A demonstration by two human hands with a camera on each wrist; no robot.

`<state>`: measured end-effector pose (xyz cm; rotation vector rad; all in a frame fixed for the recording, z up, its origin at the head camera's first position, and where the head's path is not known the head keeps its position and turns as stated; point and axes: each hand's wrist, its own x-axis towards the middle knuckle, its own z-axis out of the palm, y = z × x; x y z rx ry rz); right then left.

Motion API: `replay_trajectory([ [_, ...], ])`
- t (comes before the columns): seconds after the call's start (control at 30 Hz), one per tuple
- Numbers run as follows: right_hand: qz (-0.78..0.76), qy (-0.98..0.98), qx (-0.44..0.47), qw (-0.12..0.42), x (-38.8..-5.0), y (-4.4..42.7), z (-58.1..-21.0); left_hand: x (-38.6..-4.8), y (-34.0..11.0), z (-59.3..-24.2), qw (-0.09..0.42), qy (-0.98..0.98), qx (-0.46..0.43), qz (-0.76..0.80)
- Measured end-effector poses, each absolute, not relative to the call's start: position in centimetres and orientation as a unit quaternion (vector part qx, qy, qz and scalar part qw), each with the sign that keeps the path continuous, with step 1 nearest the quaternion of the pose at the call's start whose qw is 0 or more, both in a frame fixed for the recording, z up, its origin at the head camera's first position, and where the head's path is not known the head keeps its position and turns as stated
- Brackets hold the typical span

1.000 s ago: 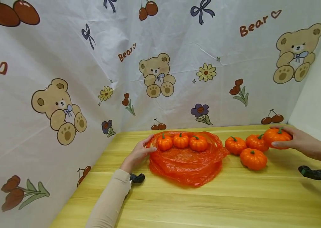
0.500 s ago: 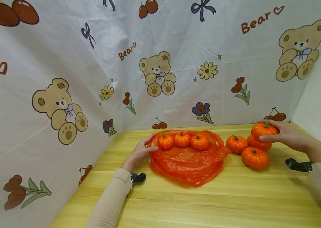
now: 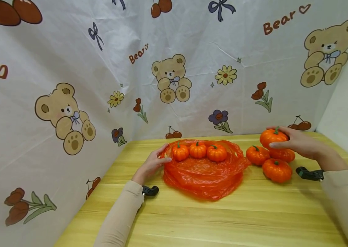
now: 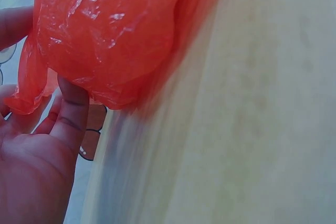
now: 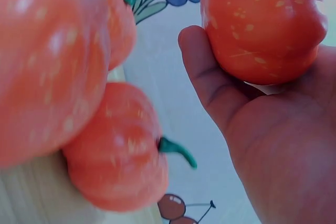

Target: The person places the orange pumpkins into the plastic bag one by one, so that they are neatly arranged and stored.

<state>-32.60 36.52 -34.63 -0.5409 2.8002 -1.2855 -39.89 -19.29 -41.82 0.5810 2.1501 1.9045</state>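
Note:
A thin red plastic bag (image 3: 203,178) lies spread with its mouth facing up, and three small orange pumpkins (image 3: 197,150) with green stems sit in a row at its back. At the bag's left edge, my left hand (image 3: 149,166) holds the rim between thumb and fingers; the left wrist view shows the plastic (image 4: 105,35) between them. My right hand (image 3: 303,145) grips another pumpkin (image 3: 273,138) from its right side, raised above the loose ones. In the right wrist view, thumb and palm wrap this pumpkin (image 5: 262,30); its stem is out of sight there.
Three loose pumpkins (image 3: 277,170) rest on the wooden table (image 3: 211,223) right of the bag, the rear one partly covered by the held pumpkin. Behind stands a printed bear cloth (image 3: 192,113). A black wrist camera (image 3: 150,190) sits under each forearm.
My right hand has carried its pumpkin leftward and a little up, from beside the loose pumpkins to above them. The left hand and the bag have stayed in place.

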Motion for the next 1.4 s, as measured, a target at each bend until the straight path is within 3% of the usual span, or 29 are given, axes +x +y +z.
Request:
replay_trajectory([
  [0.43,-0.380,0.906,-0.186,0.008,-34.1,33.7,-33.9,-40.2,-19.5,-42.1,0.113,0.725,0.203,0.648],
  [0.87,-0.392,0.895,-0.210,0.044,-35.3,30.4,-32.7,-40.0,-19.3,-41.9,0.110,0.727,0.202,0.647],
  [1.4,-0.431,0.857,-0.249,0.130,-38.2,25.5,-32.4,-40.1,-19.3,-42.1,0.109,0.722,0.195,0.654],
])
